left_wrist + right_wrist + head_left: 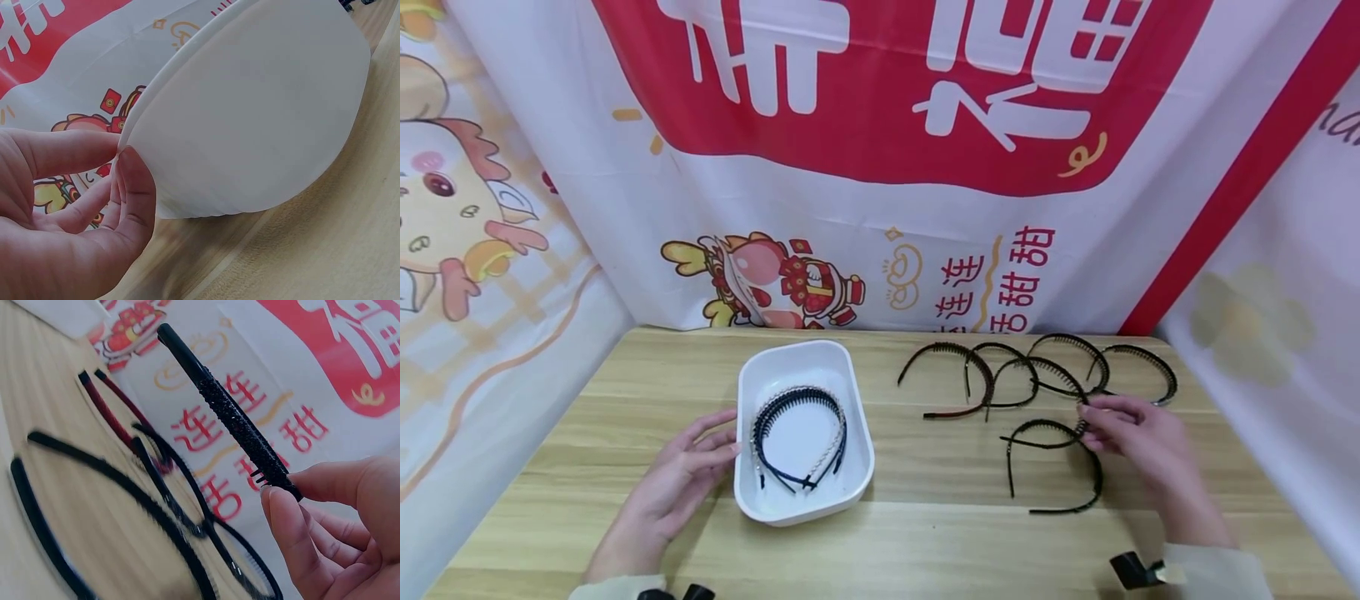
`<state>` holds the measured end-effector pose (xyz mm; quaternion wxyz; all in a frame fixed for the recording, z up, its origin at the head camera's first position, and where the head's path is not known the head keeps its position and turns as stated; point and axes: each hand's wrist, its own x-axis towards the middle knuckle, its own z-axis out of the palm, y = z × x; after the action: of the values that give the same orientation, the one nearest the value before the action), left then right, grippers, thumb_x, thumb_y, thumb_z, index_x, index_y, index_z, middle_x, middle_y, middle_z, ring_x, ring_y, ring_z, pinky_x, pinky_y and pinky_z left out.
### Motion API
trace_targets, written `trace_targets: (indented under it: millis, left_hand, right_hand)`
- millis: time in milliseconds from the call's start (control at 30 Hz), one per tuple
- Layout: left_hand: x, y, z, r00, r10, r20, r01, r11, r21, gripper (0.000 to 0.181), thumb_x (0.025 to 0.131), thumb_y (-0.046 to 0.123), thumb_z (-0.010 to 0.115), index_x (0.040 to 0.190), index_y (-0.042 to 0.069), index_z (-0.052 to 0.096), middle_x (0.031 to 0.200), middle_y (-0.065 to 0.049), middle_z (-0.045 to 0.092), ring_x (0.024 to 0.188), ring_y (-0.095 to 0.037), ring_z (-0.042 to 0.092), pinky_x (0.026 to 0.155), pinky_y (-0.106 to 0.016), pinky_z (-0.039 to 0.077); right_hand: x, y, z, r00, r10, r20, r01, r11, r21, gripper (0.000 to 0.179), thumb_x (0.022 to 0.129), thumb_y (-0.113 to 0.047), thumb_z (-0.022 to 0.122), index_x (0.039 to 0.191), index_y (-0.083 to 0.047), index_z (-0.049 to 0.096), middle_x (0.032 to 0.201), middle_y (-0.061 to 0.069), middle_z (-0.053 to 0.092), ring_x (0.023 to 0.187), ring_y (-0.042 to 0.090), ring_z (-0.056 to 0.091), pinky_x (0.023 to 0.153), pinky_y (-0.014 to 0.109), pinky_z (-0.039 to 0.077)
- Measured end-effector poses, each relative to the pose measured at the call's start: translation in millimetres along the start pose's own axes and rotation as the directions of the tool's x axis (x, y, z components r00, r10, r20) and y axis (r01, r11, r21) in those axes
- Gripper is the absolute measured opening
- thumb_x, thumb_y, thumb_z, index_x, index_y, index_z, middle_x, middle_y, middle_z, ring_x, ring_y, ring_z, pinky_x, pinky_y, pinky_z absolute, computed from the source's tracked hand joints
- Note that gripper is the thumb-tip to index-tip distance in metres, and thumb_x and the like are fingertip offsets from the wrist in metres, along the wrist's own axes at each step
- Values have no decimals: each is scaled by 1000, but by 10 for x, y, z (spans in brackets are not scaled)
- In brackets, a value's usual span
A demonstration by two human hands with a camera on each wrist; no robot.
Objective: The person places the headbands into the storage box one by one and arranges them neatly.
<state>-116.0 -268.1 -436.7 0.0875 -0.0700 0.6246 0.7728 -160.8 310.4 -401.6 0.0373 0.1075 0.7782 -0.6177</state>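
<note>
Headband [240, 428], black and glitter-coated, is pinched in my right hand [1138, 433]; the white tray [793, 367] lies well left of it, rim [161, 74] pinched by my left hand [681, 471].

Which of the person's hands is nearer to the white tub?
The left hand: it grips the white tub by its left rim. The right hand is apart from it, off to the right, holding a black headband.
</note>
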Motion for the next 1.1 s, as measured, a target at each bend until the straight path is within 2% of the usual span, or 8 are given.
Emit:
trace_targets:
  millis: [133, 233, 667, 933, 1100]
  left_hand:
    - [-4, -2, -1, 1000, 3, -2, -3, 1000, -5, 46, 101, -6, 60, 134, 25, 59, 113, 3, 70, 106, -10, 69, 97, -25, 59]
    - [-12, -1, 1, 1000, 1, -3, -1, 1000, -4, 46, 101, -6, 60, 134, 25, 59, 113, 3, 70, 106, -10, 68, 97, -25, 58]
    - [-27, 16, 25, 1000, -14, -17, 14, 1000, 1, 47, 101, -6, 61, 137, 24, 57, 114, 3, 68, 106, -10, 68, 98, -25, 58]
    - [-29, 17, 26, 1000, -11, -21, 11, 1000, -3, 47, 100, -6, 61, 136, 24, 58, 113, 4, 69, 105, -9, 68, 98, -24, 58]
    - [-28, 19, 30, 1000, -13, -20, 13, 1000, -11, 47, 100, -6, 62, 135, 24, 59, 113, 4, 69, 106, -10, 68, 97, -25, 58]
  right_hand:
    - [52, -133, 202, 1000, 4, 30, -3, 1000, -29, 53, 101, -20, 77, 141, 7, 57, 90, -14, 79, 77, 6, 75, 76, 25, 66]
    - [98, -208, 349, 999, -1, 51, 3, 999, -42, 54, 101, -18, 76, 143, 9, 56, 88, -14, 79, 75, 5, 75, 74, 25, 66]
    - [195, -420, 750, 991, -49, 128, 50, 999, -4, 48, 101, -14, 75, 139, 10, 60, 90, -8, 79, 73, 7, 76, 73, 26, 66]
    - [205, -504, 989, 987, -56, 152, 61, 998, -29, 46, 99, -16, 78, 136, 7, 63, 96, -2, 81, 73, 9, 76, 75, 30, 67]
    - [205, -568, 1136, 984, -58, 169, 64, 997, -35, 43, 99, -15, 78, 133, 7, 65, 94, 1, 79, 71, 10, 74, 74, 30, 67]
